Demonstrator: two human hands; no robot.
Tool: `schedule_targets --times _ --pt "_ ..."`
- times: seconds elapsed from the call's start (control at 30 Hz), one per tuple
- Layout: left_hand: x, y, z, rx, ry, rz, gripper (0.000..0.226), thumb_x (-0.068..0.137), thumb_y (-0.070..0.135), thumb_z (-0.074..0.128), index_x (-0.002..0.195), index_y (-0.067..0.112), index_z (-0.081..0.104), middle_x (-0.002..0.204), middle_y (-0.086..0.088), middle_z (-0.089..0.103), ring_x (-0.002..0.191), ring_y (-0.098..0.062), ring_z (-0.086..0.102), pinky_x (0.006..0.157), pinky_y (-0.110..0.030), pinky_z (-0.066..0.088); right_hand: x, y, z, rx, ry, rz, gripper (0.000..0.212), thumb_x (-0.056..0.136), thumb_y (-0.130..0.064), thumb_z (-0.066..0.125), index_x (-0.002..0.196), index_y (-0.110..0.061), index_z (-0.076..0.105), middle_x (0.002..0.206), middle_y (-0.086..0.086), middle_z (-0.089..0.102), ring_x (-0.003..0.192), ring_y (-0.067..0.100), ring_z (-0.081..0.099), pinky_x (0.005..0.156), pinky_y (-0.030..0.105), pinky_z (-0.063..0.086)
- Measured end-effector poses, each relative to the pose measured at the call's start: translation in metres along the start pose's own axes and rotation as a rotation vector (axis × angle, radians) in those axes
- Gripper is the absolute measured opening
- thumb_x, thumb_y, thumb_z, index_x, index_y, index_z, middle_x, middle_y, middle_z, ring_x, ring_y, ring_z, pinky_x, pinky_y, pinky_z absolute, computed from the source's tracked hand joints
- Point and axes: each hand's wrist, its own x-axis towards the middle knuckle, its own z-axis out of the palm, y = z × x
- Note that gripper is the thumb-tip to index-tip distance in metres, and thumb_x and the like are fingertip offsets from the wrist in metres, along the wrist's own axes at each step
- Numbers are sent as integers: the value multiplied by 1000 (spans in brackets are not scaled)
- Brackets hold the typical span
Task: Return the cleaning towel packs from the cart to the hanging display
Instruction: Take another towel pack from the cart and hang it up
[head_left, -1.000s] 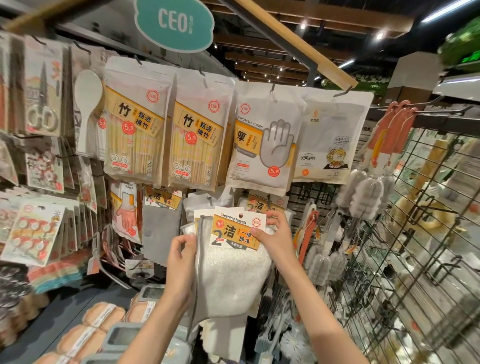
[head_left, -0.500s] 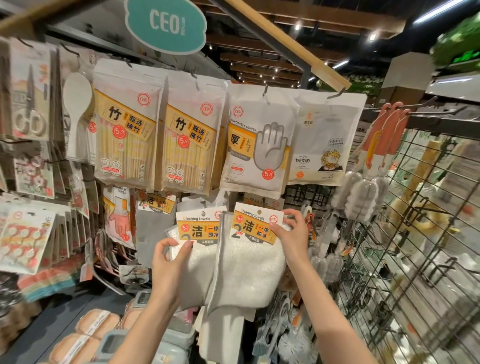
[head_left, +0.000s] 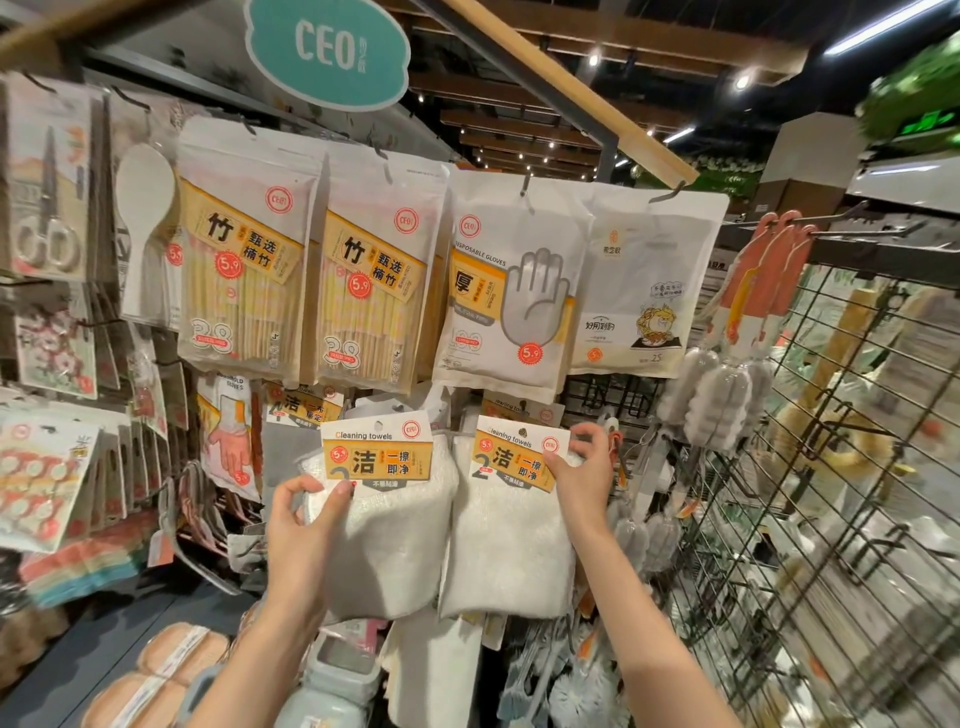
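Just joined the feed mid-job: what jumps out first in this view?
Two white cleaning towel packs sit side by side at centre: the left hand grips the left pack, the right hand pinches the header card of the right pack. Above them hang two yellow bamboo packs and a disposable gloves pack, under a teal CEO sign.

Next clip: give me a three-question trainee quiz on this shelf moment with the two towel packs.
1. True or false: each hand holds its own towel pack.
2. Which hangs directly above the right towel pack? A) scissors B) disposable gloves pack C) bottle brushes
3. Fill in: the left hand grips the left towel pack by its ____ edge.

Key: 1 true, the right hand pinches the right pack's card. 2 B. 3 left.
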Motion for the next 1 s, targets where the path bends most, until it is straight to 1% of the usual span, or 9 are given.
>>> schedule_targets --times 0.17,0.23,0.3,0.37,0.5,0.67,0.83,0.93,1.0 --pt "-2 2 4 25 8 -14 22 81 29 72 81 29 50 109 -6 60 118 -50 49 99 -60 37 7 0 13 -211 30 -116 30 85 3 60 92 -23 47 90 -15 54 76 -6 52 58 19 43" --pt "-3 3 7 12 13 -6 23 81 28 72 80 29 50 103 0 58 116 -45 52 97 -54 41 12 0 17 -282 19 -121 24 87 3 55 83 -21 49 94 -10 58 78 3 55 65 30 46" --pt "-4 3 7 -1 -1 -10 22 81 28 72 81 28 50 110 -8 60 118 -47 50 98 -58 39 18 2 18 -303 -5 -99 24 87 3 52 79 -19 57 103 0 60 91 14 55 73 32 44" --pt "-3 2 7 -8 -17 -9 22 81 28 73 82 28 51 118 -13 58 121 -49 47 99 -62 36 25 5 18 -305 -32 -87 21 88 3 52 86 -14 65 110 4 58 102 16 54 76 24 39" --pt "-3 4 8 -14 -32 8 22 81 27 72 83 28 51 118 -5 53 121 -36 49 105 -55 36 38 7 16 -338 -158 -85 24 88 2 55 109 -6 65 126 11 44 119 20 45 87 5 26" --pt "-1 3 15 -30 -73 -12 21 81 24 72 83 27 51 127 -8 54 124 -31 47 108 -53 33 46 3 5 -331 -213 0 28 86 -13 65 114 -12 64 135 13 33 130 23 32 108 23 20" --pt "-1 -2 28 -56 -139 -8 21 82 21 71 85 24 50 110 -3 63 115 -31 55 102 -50 40 29 1 -9 -293 -208 -86 13 86 -14 64 95 -23 67 127 8 39 123 17 33 101 22 20" --pt "-4 -7 40 -53 -193 -7 22 84 19 70 88 20 49 113 -11 64 115 -32 56 104 -53 39 20 -5 -13 -237 -240 -110 10 88 -13 62 95 -18 68 121 5 49 116 16 42 106 31 32" --pt "-7 -8 48 -60 -209 -1 22 84 15 70 88 18 48 108 -9 65 111 -31 59 101 -46 42 11 -12 -13 -192 -292 -111 10 89 -16 61 96 -22 66 114 -6 53 108 8 49 100 29 38"
